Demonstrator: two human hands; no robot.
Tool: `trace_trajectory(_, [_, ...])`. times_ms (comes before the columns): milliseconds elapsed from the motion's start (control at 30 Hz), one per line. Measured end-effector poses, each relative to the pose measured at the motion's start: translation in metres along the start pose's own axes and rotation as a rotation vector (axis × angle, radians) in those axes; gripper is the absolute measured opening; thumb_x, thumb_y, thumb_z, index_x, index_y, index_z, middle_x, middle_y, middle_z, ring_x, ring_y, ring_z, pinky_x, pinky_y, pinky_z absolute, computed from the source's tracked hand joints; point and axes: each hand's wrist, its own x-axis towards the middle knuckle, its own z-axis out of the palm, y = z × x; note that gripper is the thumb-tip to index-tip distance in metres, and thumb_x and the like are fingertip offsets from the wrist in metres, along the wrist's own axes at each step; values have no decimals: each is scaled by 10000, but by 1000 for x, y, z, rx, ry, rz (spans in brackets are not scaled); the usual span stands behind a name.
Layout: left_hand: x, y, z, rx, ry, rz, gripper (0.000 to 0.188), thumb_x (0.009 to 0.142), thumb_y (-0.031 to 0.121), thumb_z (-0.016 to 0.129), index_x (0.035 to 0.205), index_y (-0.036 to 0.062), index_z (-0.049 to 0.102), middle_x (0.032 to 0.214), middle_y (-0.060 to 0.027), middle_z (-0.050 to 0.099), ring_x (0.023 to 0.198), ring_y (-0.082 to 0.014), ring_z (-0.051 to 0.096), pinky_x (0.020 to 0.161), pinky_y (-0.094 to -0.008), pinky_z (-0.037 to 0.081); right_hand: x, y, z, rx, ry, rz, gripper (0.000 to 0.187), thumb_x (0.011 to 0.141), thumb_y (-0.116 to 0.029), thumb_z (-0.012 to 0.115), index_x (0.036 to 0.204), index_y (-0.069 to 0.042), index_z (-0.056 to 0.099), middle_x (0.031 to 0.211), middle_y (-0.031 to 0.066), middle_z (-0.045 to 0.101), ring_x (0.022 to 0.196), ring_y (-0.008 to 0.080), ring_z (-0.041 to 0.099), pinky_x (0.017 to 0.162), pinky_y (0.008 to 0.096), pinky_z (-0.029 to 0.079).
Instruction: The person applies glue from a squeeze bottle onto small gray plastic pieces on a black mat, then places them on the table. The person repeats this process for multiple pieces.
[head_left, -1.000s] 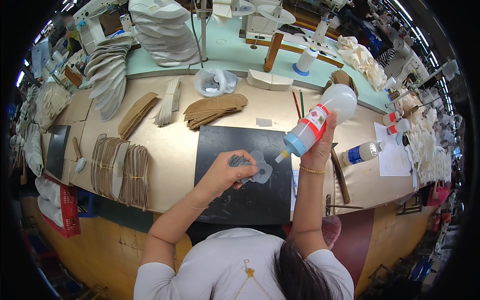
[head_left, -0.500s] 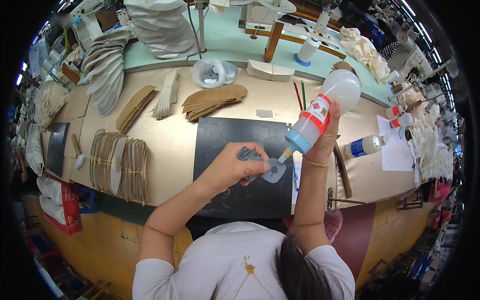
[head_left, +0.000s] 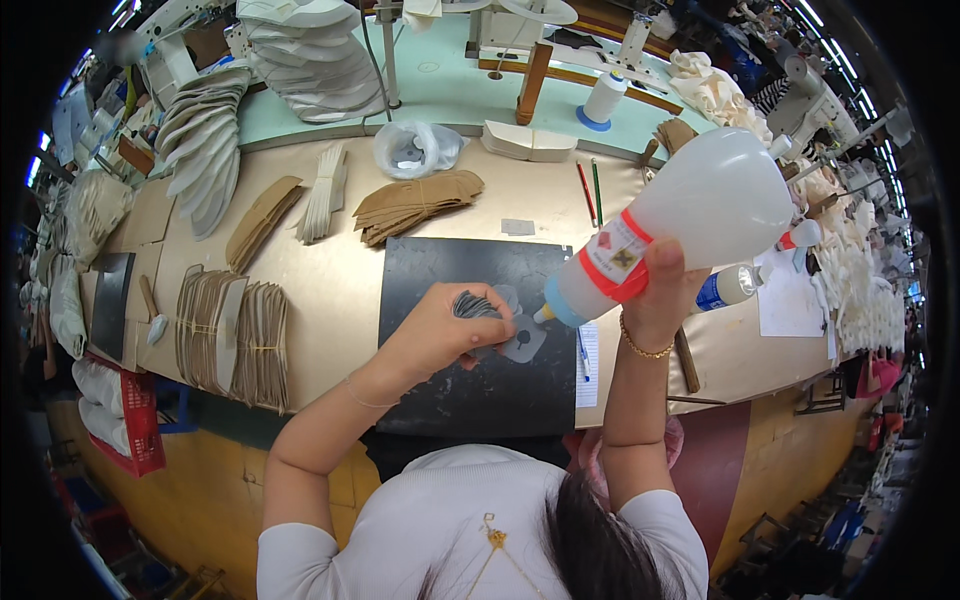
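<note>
My left hand (head_left: 462, 328) is closed round a fanned stack of small grey cut pieces (head_left: 476, 306), over a black mat (head_left: 440, 400). One flat grey piece (head_left: 523, 341) with a keyhole-like hole sticks out beyond the thumb, and another shows behind it. In my right hand (head_left: 662, 295) is a translucent squeeze bottle (head_left: 712, 195) with a red-and-white label and a blue cap, tilted with its base up to the right. Its pale nozzle points down-left, close to the grey pieces; whether it touches them I cannot tell.
Banded brown pieces (head_left: 262, 340) stand at the left, and a brown stack (head_left: 415, 205) lies beyond the mat. Near it are a plastic bag (head_left: 418, 150) and two pencils (head_left: 586, 195). A white bottle with a blue label (head_left: 728, 287) lies at the right.
The squeeze bottle has come nearer the camera and tilted flatter, its nozzle shifting left off the grey piece. My left hand has moved slightly left, and a second grey piece now shows apart.
</note>
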Motion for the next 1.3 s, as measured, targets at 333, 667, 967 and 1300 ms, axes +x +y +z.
trace_trajectory(333, [-2,1,0,-8,-4,-13,102,743,103,644,780,24,591,655,-38,581,506,-77,488,432,-209,365,-5,-17,16,30,-119,-61,508,658,-274,825,1012,-6,578,936,62,627,839,138,608,738,282,502])
trace_trajectory(667, [-2,-2,-2,-165,-10,-34,93,748,62,641,785,18,568,657,-69,580,477,-102,481,425,-224,365,-13,-7,-16,-81,-58,-147,614,698,-344,771,1122,9,502,1014,106,590,842,182,611,742,316,526])
trace_trajectory(967, [7,-12,-1,-230,20,7,139,755,76,661,811,29,542,684,-96,596,494,-115,515,431,-228,378,-26,-14,-15,280,18,18,665,742,-418,703,1148,18,406,953,78,476,878,220,586,638,377,570])
trace_trajectory(1300, [5,-8,7,-110,66,80,162,771,108,661,826,31,530,685,-90,603,558,-132,588,480,-233,409,-45,-16,-11,62,-163,-102,710,704,-440,729,1118,60,444,986,184,582,829,284,605,662,435,592])
